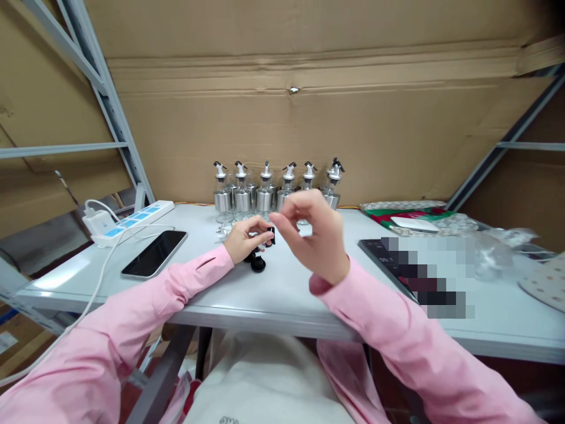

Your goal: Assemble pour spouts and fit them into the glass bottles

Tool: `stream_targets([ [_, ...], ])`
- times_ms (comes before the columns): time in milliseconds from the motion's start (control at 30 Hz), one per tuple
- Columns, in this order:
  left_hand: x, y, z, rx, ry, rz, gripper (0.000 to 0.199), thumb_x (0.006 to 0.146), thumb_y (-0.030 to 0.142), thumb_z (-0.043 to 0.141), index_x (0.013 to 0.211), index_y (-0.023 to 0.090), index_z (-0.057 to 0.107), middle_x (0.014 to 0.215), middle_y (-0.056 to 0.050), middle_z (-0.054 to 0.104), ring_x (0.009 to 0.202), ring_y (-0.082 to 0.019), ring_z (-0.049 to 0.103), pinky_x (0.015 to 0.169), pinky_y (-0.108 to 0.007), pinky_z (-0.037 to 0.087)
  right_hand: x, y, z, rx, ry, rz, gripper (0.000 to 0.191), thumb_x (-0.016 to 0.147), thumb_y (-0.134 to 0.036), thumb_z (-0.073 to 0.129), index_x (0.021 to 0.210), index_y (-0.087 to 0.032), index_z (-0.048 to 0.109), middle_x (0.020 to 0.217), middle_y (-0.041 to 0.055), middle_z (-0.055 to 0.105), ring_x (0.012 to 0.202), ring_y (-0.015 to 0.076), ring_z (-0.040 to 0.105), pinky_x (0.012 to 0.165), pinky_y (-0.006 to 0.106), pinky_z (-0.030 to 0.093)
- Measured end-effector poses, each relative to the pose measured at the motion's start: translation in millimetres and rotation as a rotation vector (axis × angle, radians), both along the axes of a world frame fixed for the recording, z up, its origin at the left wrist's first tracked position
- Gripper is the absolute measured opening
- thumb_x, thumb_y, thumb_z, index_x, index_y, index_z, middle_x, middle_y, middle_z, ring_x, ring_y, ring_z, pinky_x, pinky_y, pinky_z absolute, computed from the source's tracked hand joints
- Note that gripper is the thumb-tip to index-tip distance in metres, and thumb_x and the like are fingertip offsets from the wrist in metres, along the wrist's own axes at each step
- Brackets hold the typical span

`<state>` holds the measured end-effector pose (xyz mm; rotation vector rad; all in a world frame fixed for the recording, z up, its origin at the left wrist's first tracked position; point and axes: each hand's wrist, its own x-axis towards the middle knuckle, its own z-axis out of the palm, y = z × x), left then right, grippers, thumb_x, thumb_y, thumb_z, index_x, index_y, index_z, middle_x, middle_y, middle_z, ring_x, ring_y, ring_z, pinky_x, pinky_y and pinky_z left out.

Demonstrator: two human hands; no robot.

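Power strip (138, 221) and phone (155, 253) lie at the table's left. Clear pieces (223, 231) sit beside the left hand (242, 238), whose thumb and fingers are closed in a pinch on a small black part (272, 236). Behind stand steel-banded bottles (223, 201); the front ones have spouts (219, 171) fitted, upright. Tops of those farther back: partly hidden, fitting uncertain. Black caps (258, 264) lie loose below the left hand, unfitted. Right hand (318, 238) raised, fingers curled in a loose ring; nothing visible in it, fingertip contact unclear. Timer (383, 257) lies right of it.
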<state>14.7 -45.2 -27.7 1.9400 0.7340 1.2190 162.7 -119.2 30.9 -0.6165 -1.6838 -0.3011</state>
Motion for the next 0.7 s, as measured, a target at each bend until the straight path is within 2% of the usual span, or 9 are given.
stream_targets([
  [33, 0, 0, -0.4, -0.013, 0.0, -0.012, 0.028, 0.071, 0.038, 0.065, 0.084, 0.013, 0.058, 0.068, -0.002, 0.062, 0.062, -0.015, 0.064, 0.048, -0.023, 0.055, 5, 18, -1.7, -0.109, -0.068, 0.033, 0.011, 0.085, -0.028, 0.053, 0.081, -0.019, 0.059, 0.06, -0.0034, 0.057, 0.05, 0.0081, 0.051, 0.052, 0.021, 0.045],
  [100, 0, 1, -1.1, -0.046, -0.027, -0.044, 0.029, 0.071, 0.038, 0.066, 0.084, 0.014, 0.056, 0.068, -0.001, 0.061, 0.062, -0.014, 0.064, 0.048, -0.023, 0.055, 15, 45, -9.4, -0.3, -0.177, 0.038, 0.012, 0.087, -0.025, 0.048, 0.088, -0.018, 0.057, 0.067, -0.0003, 0.06, 0.053, 0.0086, 0.052, 0.054, 0.021, 0.042],
  [167, -1, 2, -1.2, -0.061, -0.06, -0.056, 0.03, 0.071, 0.038, 0.066, 0.083, 0.014, 0.054, 0.069, 0.0, 0.06, 0.063, -0.014, 0.063, 0.048, -0.022, 0.055, 23, 61, -17.9, -0.421, -0.323, 0.006, 0.016, 0.086, -0.03, 0.049, 0.084, -0.017, 0.058, 0.068, 0.0013, 0.061, 0.057, 0.0101, 0.052, 0.056, 0.022, 0.039],
  [233, -1, 3, -0.3, -0.055, -0.093, -0.052, 0.03, 0.072, 0.039, 0.065, 0.083, 0.015, 0.052, 0.068, 0.0, 0.06, 0.063, -0.013, 0.063, 0.049, -0.021, 0.054, 27, 66, -23.6, -0.506, -0.381, 0.012, 0.021, 0.084, -0.036, 0.052, 0.08, -0.016, 0.06, 0.067, 0.0019, 0.062, 0.059, 0.0114, 0.053, 0.055, 0.023, 0.038],
  [333, -1, 3, 1.3, -0.043, -0.164, -0.034, 0.032, 0.073, 0.041, 0.065, 0.084, 0.016, 0.048, 0.066, 0.001, 0.059, 0.061, -0.011, 0.062, 0.051, -0.021, 0.054, 26, 65, -26.8, -0.651, -0.283, 0.126, 0.025, 0.081, -0.039, 0.054, 0.076, -0.016, 0.061, 0.067, 0.003, 0.063, 0.059, 0.0119, 0.055, 0.055, 0.023, 0.041],
  [467, -1, 6, 0.9, -0.05, -0.212, -0.041, 0.035, 0.072, 0.042, 0.066, 0.085, 0.017, 0.046, 0.065, 0.002, 0.06, 0.061, -0.012, 0.062, 0.052, -0.023, 0.055, 21, 65, -29.5, -0.985, -0.017, 0.443, 0.023, 0.074, -0.038, 0.061, 0.076, -0.016, 0.059, 0.065, 0.0028, 0.064, 0.058, 0.0129, 0.059, 0.05, 0.024, 0.046],
  [533, -1, 7, 0.7, -0.051, -0.21, -0.048, 0.035, 0.072, 0.043, 0.066, 0.085, 0.017, 0.046, 0.066, 0.002, 0.061, 0.061, -0.012, 0.062, 0.053, -0.023, 0.054, 21, 67, -31.1, -1.098, 0.104, 0.586, 0.025, 0.067, -0.036, 0.068, 0.078, -0.016, 0.058, 0.066, 0.0021, 0.065, 0.059, 0.0137, 0.062, 0.049, 0.024, 0.048],
  [700, -1, 7, 4.3, -0.073, -0.218, -0.054, 0.039, 0.067, 0.046, 0.069, 0.082, 0.016, 0.047, 0.064, 0.003, 0.061, 0.058, -0.012, 0.062, 0.05, -0.022, 0.052, 21, 68, -32.9, -1.154, 0.206, 0.709, 0.029, 0.062, -0.029, 0.074, 0.082, -0.016, 0.058, 0.068, 0.0004, 0.066, 0.059, 0.0117, 0.062, 0.058, 0.026, 0.051],
])
